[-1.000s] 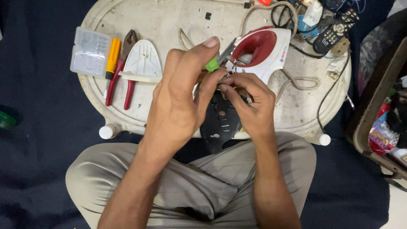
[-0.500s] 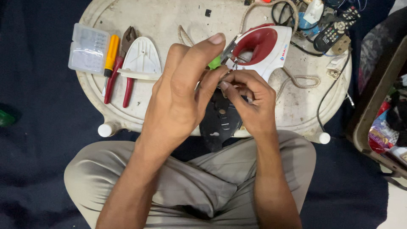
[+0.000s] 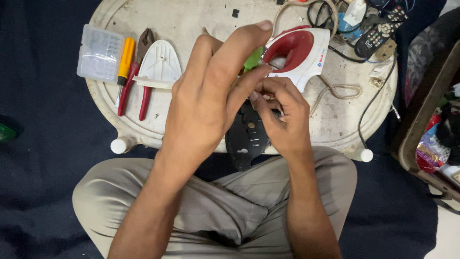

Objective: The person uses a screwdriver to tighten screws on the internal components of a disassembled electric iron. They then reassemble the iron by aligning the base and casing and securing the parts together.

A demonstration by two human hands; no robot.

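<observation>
Mid-reassembly: left hand (image 3: 211,100) grips a green-handled tool (image 3: 253,57), right hand (image 3: 282,115) pinches something small (unclear) over black soleplate (image 3: 247,139); next needs alignment

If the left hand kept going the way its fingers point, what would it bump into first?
Probably the red and white iron housing. The left hand points up and to the right, its fingertip already close to the housing's near edge. Its height above the table is hard to judge, so it might pass over.
</observation>
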